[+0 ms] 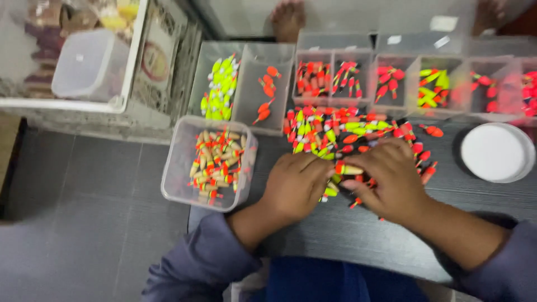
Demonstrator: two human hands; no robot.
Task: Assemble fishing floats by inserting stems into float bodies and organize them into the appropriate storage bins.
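Beside both hands (347, 179), clear tub (184, 184) holds tan-and-orange floats (215, 162).

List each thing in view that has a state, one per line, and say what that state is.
left hand: knuckles up, resting on the loose floats.
right hand: pinching a cream float at its fingertips.
loose float pile: spread on the dark table.
clear tub: open, partly filled with cream floats.
sorting trays: open, holding sorted floats.
white lid: lying flat.

White labels (443, 23) on far clear boxes (425, 34)
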